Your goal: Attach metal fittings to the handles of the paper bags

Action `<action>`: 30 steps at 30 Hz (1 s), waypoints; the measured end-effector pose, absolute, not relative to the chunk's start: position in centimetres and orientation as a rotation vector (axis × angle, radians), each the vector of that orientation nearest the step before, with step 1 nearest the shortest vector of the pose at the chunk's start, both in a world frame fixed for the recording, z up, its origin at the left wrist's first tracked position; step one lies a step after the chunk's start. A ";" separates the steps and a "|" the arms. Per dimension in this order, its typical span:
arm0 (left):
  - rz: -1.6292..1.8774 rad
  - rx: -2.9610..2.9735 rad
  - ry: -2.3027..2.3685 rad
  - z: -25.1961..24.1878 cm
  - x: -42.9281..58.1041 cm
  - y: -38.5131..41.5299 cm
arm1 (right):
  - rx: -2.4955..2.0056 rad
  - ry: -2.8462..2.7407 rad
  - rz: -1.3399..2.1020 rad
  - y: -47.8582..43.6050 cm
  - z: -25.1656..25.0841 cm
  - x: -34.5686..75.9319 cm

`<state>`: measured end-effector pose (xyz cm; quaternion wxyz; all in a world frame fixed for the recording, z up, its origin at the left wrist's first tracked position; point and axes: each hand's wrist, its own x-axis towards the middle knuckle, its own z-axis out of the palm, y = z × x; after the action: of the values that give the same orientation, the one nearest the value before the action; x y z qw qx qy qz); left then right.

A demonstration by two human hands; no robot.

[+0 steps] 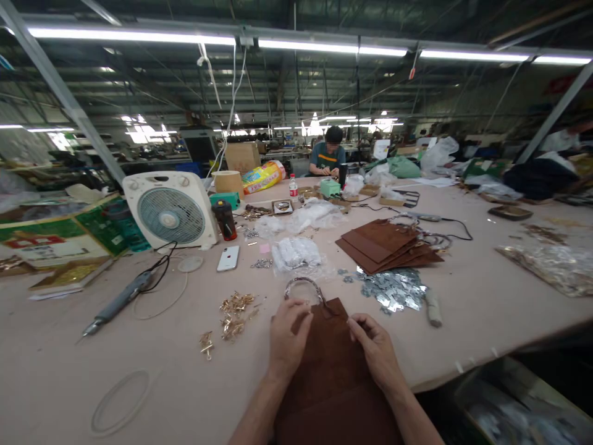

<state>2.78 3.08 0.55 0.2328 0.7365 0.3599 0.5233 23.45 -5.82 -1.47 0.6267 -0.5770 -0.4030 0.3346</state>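
Note:
A brown leather bag panel (333, 364) lies in front of me at the table's near edge, with a curved handle (303, 281) at its top. My left hand (290, 337) is at the panel's upper left corner, its fingers bent and closed over the edge close to the handle's base. At the upper right edge, my right hand (374, 346) pinches the leather between thumb and fingers. Gold-coloured metal fittings (236, 312) lie in loose piles left of my left hand. Beyond my right hand spreads a heap of flat silver metal plates (393, 287).
Brown leather panels (384, 244) are stacked behind the plates. An electric screwdriver (118, 303), a white box fan (171, 210), a phone (228, 258) and plastic bags (299, 253) occupy the left and middle. A rolled piece (433, 308) lies right. Across the table sits a person (328, 154).

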 end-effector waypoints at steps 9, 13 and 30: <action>1.060 1.841 0.664 -0.6 10.6 1.7 | -0.934 -0.450 0.888 -5.0 -2.9 24.4; 0.998 1.858 0.687 -0.8 10.5 1.5 | -0.957 -0.380 0.928 -4.7 -3.5 24.7; 0.964 1.883 0.665 -0.6 10.3 1.4 | -1.032 -0.568 1.037 -4.9 -3.1 24.8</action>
<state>10.27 1.42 -0.63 0.4455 0.7602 0.2685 0.3892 24.85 -4.90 -3.11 0.7074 -0.4648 -0.2559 0.4670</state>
